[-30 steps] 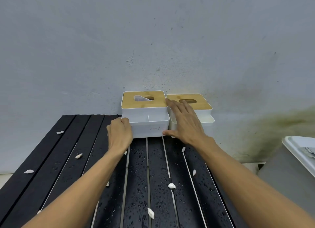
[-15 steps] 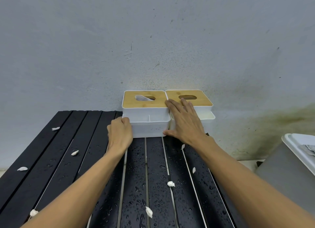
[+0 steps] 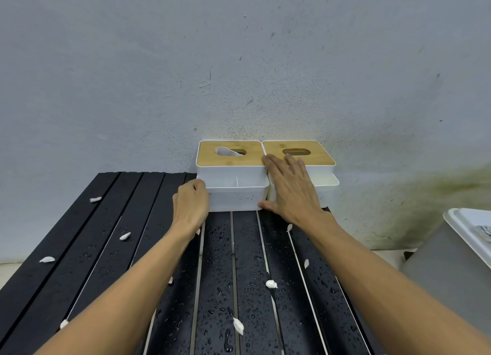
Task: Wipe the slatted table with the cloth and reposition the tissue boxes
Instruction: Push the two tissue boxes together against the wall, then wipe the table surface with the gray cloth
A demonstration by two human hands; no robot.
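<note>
Two white tissue boxes with bamboo lids stand side by side at the far end of the black slatted table (image 3: 111, 237), against the wall. The left tissue box (image 3: 239, 199) has a tissue showing in its slot. The right tissue box (image 3: 305, 156) touches it. My left hand (image 3: 190, 206) is curled around the left front corner of the left box. My right hand (image 3: 291, 192) lies flat with fingers spread over the front of the right box, its thumb at the left box's lower right corner. No cloth is in view.
Water drops and several white paper scraps (image 3: 271, 284) lie on the slats. A grey bin with a white lid (image 3: 457, 264) stands right of the table. The stained wall (image 3: 239, 75) is directly behind the boxes.
The right box has shifted so that its lid sits level with and against the left box's lid. Both hands stay on the boxes, nearly unmoved.
</note>
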